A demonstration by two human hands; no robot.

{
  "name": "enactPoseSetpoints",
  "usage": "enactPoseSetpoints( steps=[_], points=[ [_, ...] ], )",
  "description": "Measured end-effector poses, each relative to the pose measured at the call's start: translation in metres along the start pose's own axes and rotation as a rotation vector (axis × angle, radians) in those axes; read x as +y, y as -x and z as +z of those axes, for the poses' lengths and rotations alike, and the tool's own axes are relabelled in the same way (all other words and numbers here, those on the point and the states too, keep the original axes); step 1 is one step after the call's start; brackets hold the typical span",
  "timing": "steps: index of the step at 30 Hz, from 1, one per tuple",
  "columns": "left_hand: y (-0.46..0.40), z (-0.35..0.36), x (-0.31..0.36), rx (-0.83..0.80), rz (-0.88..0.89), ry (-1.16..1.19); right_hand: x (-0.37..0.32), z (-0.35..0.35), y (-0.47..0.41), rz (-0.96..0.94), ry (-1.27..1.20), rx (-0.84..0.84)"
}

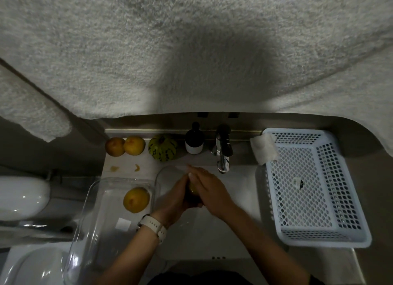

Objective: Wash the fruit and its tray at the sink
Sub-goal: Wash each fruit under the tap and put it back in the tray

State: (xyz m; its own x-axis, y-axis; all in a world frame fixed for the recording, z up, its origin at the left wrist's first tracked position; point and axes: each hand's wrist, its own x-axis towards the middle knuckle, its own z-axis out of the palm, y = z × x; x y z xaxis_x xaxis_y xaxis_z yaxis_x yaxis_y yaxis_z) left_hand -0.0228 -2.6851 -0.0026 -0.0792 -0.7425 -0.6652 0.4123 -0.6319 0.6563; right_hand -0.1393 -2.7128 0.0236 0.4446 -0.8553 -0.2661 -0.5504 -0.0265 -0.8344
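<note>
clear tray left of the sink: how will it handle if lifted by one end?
The clear tray looks rigid and smooth, so probably slippery in wet hands. The yellow fruit lying loose inside would likely roll toward the low end if tilted.

A: Report legible markings in the frame.
B: None can be read. The sticker on the floor of the white basket (297, 183), right of centre, bears dark marks too small to read.
A: Other labels?
B: The white label on the clear tray (123, 224), lower left, appears blank.
</note>
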Motion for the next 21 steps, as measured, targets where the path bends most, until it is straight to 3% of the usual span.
enactPoseSetpoints(
  steps=[3,7,10,13,15,17,19,21],
  points=[
    [-0.004,0.007,-0.006,0.071,0.026,0.024,-0.003,0.006,-0.004,0.001,0.162,0.012],
    [-0.012,0.011,-0.010,0.085,0.003,0.341,-0.008,0.026,0.017,-0.205,0.513,0.125],
    [-0.012,0.007,-0.011,0.069,0.012,0.222,0.002,0.022,0.027,-0.337,0.642,0.157],
    [-0.008,0.010,-0.016,0.166,0.269,-0.268,0.003,0.021,0.026,-0.143,0.261,0.118],
    [-0.009,0.011,-0.023,0.155,0.467,-0.575,0.004,0.022,0.015,0.045,-0.015,0.206],
    [-0.006,0.016,-0.021,0.143,0.503,-0.666,0.005,0.015,-0.001,0.299,-0.221,0.263],
    [-0.008,0.017,-0.020,0.166,0.512,-0.686,0.009,0.008,-0.012,0.510,-0.370,0.203],
    [-0.007,0.023,-0.018,0.211,0.536,-0.610,0.007,0.008,-0.014,0.471,-0.265,0.165]
  ],
)
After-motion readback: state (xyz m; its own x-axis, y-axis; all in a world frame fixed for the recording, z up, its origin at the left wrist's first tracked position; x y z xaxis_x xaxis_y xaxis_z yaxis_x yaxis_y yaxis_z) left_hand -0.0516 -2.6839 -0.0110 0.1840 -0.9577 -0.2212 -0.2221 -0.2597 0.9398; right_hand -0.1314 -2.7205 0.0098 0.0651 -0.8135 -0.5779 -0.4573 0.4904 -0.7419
